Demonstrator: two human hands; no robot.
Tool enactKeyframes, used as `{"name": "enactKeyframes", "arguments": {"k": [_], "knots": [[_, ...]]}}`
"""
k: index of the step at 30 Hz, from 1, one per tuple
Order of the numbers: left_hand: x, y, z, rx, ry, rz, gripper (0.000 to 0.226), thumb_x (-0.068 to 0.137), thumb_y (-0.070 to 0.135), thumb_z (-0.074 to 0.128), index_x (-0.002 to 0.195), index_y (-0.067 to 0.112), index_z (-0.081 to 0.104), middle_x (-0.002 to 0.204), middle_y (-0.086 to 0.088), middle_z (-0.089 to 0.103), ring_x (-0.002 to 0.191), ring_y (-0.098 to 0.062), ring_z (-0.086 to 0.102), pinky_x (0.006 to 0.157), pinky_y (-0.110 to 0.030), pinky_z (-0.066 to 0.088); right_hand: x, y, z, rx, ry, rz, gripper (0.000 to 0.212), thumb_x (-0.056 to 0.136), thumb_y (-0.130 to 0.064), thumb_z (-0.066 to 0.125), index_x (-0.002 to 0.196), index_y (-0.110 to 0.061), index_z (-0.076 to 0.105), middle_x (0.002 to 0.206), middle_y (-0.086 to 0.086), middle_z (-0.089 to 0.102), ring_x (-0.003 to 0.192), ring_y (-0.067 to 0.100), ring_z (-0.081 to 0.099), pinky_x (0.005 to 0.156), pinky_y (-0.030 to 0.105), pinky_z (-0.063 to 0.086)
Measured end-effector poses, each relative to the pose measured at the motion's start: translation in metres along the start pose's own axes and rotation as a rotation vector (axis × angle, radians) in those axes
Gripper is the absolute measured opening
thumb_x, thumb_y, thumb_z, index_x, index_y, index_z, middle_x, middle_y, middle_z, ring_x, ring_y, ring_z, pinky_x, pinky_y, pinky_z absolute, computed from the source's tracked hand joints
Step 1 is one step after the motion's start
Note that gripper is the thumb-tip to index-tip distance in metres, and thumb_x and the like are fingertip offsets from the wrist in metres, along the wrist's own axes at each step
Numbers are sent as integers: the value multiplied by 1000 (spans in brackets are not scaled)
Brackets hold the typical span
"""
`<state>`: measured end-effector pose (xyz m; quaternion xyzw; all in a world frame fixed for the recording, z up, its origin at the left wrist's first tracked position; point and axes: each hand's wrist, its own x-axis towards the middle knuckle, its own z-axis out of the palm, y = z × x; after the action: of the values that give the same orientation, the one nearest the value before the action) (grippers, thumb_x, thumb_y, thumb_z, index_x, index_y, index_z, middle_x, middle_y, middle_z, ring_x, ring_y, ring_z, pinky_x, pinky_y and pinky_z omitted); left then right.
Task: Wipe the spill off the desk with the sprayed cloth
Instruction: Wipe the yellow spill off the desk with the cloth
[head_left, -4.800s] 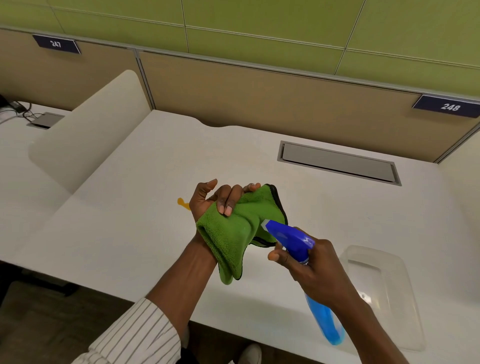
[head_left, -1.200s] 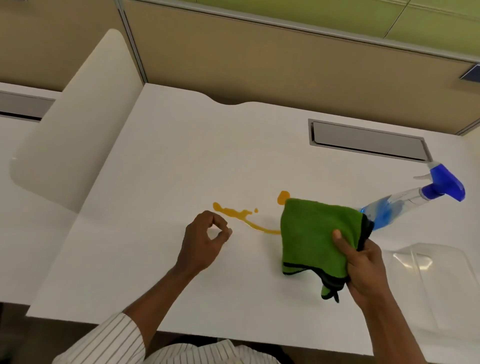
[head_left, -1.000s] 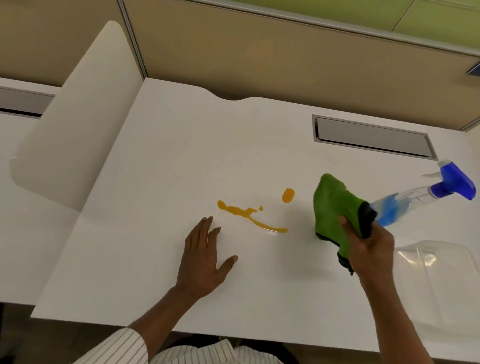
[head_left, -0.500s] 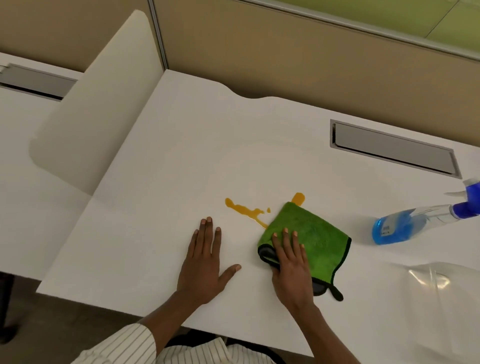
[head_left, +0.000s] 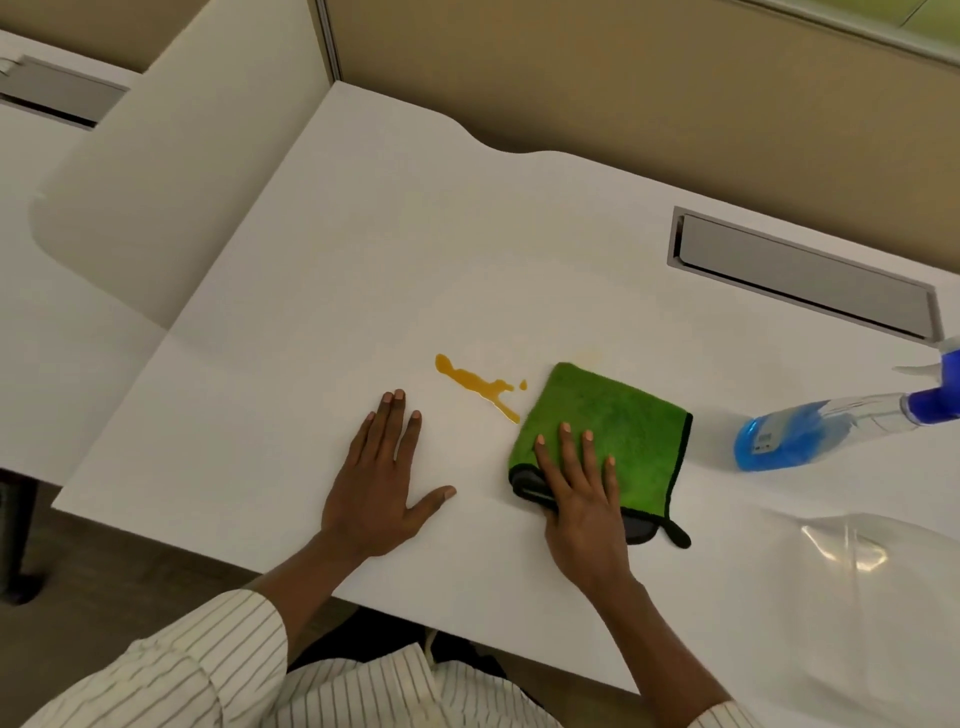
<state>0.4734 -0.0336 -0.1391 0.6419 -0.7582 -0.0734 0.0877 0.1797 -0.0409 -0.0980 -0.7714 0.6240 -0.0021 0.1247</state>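
A folded green cloth (head_left: 618, 421) with a black hem lies flat on the white desk (head_left: 322, 280). My right hand (head_left: 582, 488) presses on its near-left part with fingers spread. An orange spill (head_left: 475, 387) streaks the desk just left of the cloth, its right end touching the cloth's edge. A faint smear shows above the cloth's far corner. My left hand (head_left: 382, 478) rests flat on the desk, palm down, fingers apart, a little left of and nearer than the spill.
A spray bottle (head_left: 831, 426) of blue liquid lies on its side at the right. A clear plastic tray (head_left: 852, 597) sits at the near right corner. A grey cable hatch (head_left: 800, 280) is set in the desk's back. A white divider panel (head_left: 156, 171) stands left.
The cloth has slid a little nearer under my right hand, and the orange dot beyond it is now only a faint smear. My left hand has stayed flat.
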Motion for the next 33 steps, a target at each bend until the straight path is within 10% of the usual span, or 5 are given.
{"name": "enactKeyframes", "arguments": {"k": [14, 25, 33], "knots": [[-1, 0, -4, -50, -3, -42, 106, 104, 82, 44, 177, 8, 22, 189, -13, 2, 177, -28, 1, 140, -53, 24, 114, 28, -27, 188, -16, 115, 79, 95, 0, 54, 165, -28, 28, 177, 15, 5, 163, 39, -3, 129, 62, 5], [0, 0, -1, -90, 52, -41, 105, 102, 79, 52, 176, 8, 26, 190, -12, 6, 177, -29, 6, 140, -50, 22, 13, 18, -9, 214, -30, -50, 103, 69, -2, 38, 164, -39, 26, 178, -1, 2, 164, 24, -9, 131, 55, 0], [1, 0, -2, -86, 48, -52, 105, 102, 81, 50, 176, 10, 27, 190, -11, 7, 177, -26, 5, 141, -49, 21, 99, 25, -19, 218, -14, 56, 85, 91, -1, 57, 164, -34, 28, 177, 7, 3, 163, 34, -6, 129, 64, 3]]}}
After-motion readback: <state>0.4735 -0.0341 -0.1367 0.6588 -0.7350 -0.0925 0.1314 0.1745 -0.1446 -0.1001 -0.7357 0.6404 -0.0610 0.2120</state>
